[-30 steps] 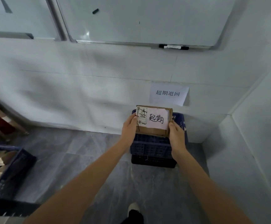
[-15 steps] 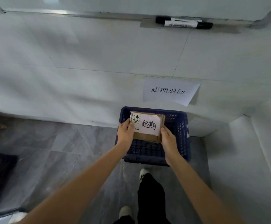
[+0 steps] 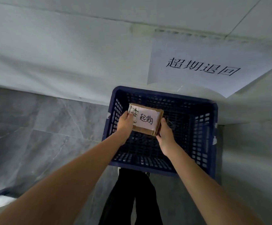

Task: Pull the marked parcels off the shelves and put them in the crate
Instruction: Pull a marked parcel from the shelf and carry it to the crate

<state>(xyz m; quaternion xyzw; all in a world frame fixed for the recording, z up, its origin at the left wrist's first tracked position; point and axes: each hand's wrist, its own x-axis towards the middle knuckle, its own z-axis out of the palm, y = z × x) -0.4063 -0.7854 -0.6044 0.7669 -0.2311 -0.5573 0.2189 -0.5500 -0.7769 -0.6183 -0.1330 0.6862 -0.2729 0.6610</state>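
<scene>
brown cardboard, flat and rectangular, makes up the small parcel (image 3: 145, 120) held over the open top of the dark blue slatted plastic crate (image 3: 201, 137), toward its left half and tilted a little. a white paper label with handwritten black characters (image 3: 146, 119) covers most of the parcel's upper face. the left hand (image 3: 125, 123) grips the parcel's left edge, thumb pressed on the label side and the other fingers curled underneath out of sight. the right hand (image 3: 165, 135) clamps the right edge, its fingers (image 3: 162, 123) close together along the cardboard side. whether the parcel touches the crate floor cannot be told. the crate stands on the grey marbled tile floor (image 3: 42, 127) against the white wall (image 3: 67, 54), just below a white paper sign with printed black characters (image 3: 203, 67). black trouser legs (image 3: 132, 197) show below the crate.
</scene>
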